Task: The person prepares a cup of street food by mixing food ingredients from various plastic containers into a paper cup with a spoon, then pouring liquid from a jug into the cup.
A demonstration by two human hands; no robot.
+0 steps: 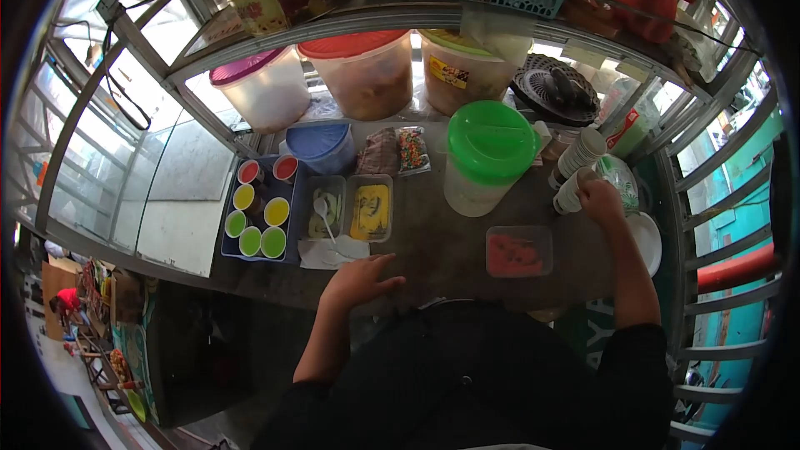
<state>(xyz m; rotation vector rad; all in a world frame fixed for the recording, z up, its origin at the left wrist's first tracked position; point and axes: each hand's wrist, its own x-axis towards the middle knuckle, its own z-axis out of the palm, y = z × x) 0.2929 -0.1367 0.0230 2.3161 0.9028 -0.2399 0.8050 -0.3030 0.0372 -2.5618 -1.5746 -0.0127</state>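
My right hand (598, 200) closes around the end of a stack of paper cups (570, 195) lying tilted on the counter's right side. Just behind it leans a second stack of paper cups (581, 152). My left hand (360, 282) hovers over or rests on the counter's front edge, fingers apart and holding nothing. Nearest to it are a white paper (321, 255), a clear tub of green contents with a white spoon (323, 210), and a tub of yellow contents (372, 210). A tub of red contents (518, 252) sits between my hands.
On the left, a blue tray (237, 252) holds several cups of red, yellow and green contents. A green-lidded pitcher (492, 150) stands mid-counter. Behind are large lidded tubs (358, 75), below an overhead shelf (400, 20). Metal bars (725, 237) border the right side.
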